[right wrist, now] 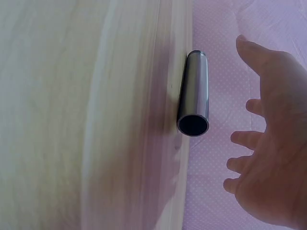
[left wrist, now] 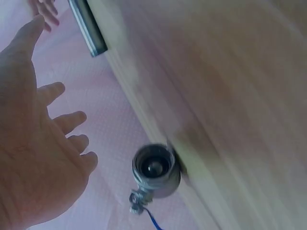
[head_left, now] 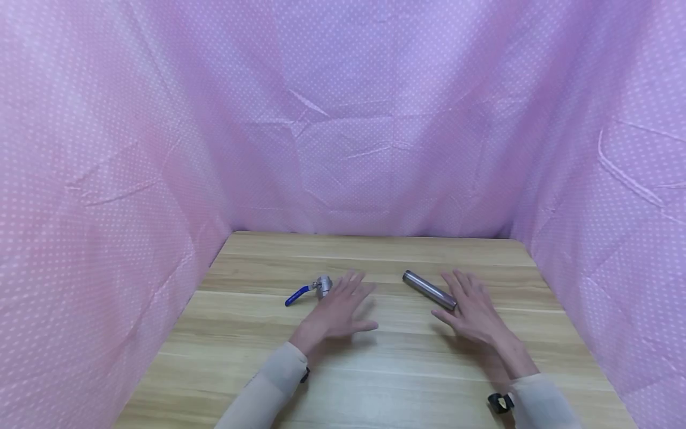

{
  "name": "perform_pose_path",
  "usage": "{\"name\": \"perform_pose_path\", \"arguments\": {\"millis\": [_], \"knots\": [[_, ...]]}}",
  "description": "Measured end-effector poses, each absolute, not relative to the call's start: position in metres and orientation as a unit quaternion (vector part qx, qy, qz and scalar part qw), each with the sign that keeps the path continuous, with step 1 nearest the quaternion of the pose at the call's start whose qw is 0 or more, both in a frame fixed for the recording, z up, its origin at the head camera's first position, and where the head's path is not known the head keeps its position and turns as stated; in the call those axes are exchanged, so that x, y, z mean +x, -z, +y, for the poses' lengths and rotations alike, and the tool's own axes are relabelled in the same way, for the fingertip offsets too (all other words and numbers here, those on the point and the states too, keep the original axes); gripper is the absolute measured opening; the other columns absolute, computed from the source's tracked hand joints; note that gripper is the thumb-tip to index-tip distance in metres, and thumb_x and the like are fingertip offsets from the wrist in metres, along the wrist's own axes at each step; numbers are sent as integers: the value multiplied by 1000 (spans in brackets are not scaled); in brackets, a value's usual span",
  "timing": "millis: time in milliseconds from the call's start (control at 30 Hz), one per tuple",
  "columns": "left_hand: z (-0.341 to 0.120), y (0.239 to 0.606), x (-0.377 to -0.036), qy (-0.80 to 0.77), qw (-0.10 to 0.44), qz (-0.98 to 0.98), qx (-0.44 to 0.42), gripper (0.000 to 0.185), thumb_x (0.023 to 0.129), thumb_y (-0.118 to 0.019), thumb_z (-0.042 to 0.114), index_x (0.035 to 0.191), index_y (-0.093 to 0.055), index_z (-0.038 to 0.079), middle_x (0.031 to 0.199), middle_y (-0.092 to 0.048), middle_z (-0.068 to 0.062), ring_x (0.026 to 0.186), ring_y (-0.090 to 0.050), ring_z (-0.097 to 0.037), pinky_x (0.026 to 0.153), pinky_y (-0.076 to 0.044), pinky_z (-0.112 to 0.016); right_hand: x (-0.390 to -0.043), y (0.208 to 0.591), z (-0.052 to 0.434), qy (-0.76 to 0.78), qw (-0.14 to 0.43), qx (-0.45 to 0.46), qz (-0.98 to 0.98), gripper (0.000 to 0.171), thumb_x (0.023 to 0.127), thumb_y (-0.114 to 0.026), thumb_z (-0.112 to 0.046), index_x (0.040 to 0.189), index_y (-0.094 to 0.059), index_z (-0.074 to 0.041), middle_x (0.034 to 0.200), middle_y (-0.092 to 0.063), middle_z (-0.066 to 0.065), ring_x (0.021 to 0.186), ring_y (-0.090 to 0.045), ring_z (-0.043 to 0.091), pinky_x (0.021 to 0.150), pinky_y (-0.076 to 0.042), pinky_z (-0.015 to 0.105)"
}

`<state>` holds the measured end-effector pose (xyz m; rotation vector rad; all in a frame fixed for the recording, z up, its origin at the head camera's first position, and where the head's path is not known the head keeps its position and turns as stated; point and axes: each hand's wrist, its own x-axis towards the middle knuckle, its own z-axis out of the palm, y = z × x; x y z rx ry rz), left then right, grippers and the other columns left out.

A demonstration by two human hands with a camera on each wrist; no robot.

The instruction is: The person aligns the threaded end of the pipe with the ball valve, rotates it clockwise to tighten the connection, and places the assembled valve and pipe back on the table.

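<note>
Both hands spread flat, holding nothing. Left hand [head_left: 334, 310] hovers just beside the ball valve [head_left: 320, 286]; right hand [head_left: 471, 310] beside the steel tube [head_left: 429, 289] on the counter [head_left: 375, 369]. Advisable: grip the valve body, not its blue lever; take the tube mid-length.

Blue-handled metal valve [head_left: 313, 289] lying left, steel tube [head_left: 429, 289] lying angled right

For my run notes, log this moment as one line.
left hand: open, above table, beside ball valve | right hand: open, beside metal tube | nothing gripped
</note>
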<state>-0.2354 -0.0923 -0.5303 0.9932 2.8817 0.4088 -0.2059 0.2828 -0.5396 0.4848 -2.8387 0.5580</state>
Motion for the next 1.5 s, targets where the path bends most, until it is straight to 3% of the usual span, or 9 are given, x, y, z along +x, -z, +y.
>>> {"name": "perform_pose_path", "arguments": {"millis": [400,700,900,1133,1500], "knots": [[-116,523,-243,-182,38,939,288,95,105,-70,68,180,-30,28,191,-18,-11,178,-14,-42,145,-13,-64,-209,541,272,-279,77,154,-945,94,101,-82,-47,175,-38,-8,176,-37,36,166,-26,61,134,-20,81],[-134,527,-252,-197,22,936,290,93,105,-75,61,177,-37,19,187,-25,-21,175,-20,-48,144,-18,-67,-212,543,268,-309,64,147,-938,93,102,-83,-44,175,-37,-7,176,-37,36,166,-26,62,133,-21,82],[-149,527,-254,-230,20,933,275,91,104,-78,58,176,-40,17,187,-27,-22,175,-19,-51,142,-18,-71,-214,548,268,-329,51,143,-932,95,103,-82,-46,176,-34,-7,178,-35,34,161,-38,60,129,-31,82],[-167,529,-258,-257,42,936,238,93,104,-77,59,178,-37,18,189,-22,-19,176,-13,-49,142,-16,-72,-215,549,268,-363,25,127,-923,95,105,-79,-49,176,-32,-8,172,-46,34,150,-57,57,125,-42,77],[-189,532,-264,-307,72,924,217,90,106,-76,56,177,-38,16,188,-23,-20,175,-18,-49,138,-23,-76,-217,554,272,-372,12,128,-919,97,104,-80,-49,177,-31,-8,162,-57,36,148,-58,57,125,-43,77]]}}
